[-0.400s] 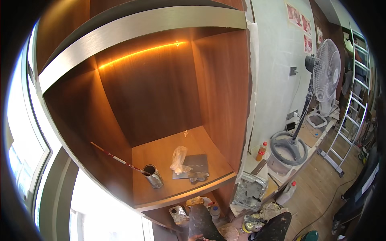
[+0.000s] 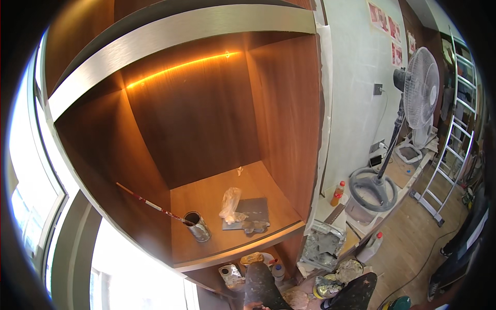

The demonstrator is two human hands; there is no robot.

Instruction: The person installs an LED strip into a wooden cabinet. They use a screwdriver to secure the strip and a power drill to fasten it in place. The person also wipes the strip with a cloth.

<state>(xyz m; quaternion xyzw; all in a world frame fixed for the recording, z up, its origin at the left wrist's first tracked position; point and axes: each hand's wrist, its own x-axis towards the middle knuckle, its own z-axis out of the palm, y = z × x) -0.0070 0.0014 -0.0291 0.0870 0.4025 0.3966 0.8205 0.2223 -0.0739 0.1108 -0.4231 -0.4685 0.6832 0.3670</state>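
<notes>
A small bit of what looks like my left hand shows at the bottom edge by my paint-spattered left knee; its grip is unclear. A skin-toned shape at the lower right rim, near a green container, is too cropped to identify. On the lit wooden cabinet shelf stand a metal can with a long thin brush in it, and a crumpled plastic bag on a grey flat plate. Paint tins sit between my knees, beside my right knee.
Right of the cabinet, a ledge holds a tray, an orange bottle and a fan on a round base. An aluminium ladder, a cable and another person's dark-clothed legs are at the right. Bright windows line the left.
The view has shifted very slightly. A skin-toned shape has appeared at the lower right rim. Items on the shelf have not moved.
</notes>
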